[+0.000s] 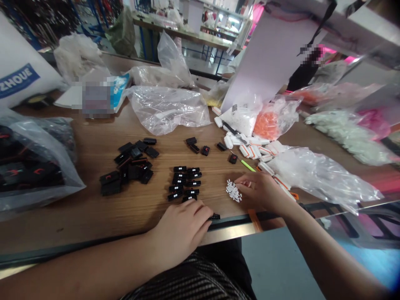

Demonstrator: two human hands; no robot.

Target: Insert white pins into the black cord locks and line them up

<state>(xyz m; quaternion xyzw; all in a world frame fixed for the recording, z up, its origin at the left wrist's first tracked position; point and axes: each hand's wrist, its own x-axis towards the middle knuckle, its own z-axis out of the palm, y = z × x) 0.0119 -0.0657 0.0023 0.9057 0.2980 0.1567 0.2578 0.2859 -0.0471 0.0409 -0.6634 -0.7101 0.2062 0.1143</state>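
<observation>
My left hand [183, 227] rests at the table's front edge, its fingers closed over a black plastic connector [215, 216] whose end shows past the fingertips. Just beyond it stand two short rows of black connectors [178, 182], most with a pair of white dots on top. My right hand [258, 187] is at a small pile of tiny white plastic pegs [233, 191], thumb and finger pinched at the pile's right side. Whether a peg is between those fingertips is too small to tell.
A heap of black connectors [134, 164] lies left, near a clear bag of black parts [34, 166]. At right are white-and-orange parts [250, 151], a green-handled tool [248, 165] and plastic bags [321, 175]. A bag of orange pieces [267, 125] stands behind.
</observation>
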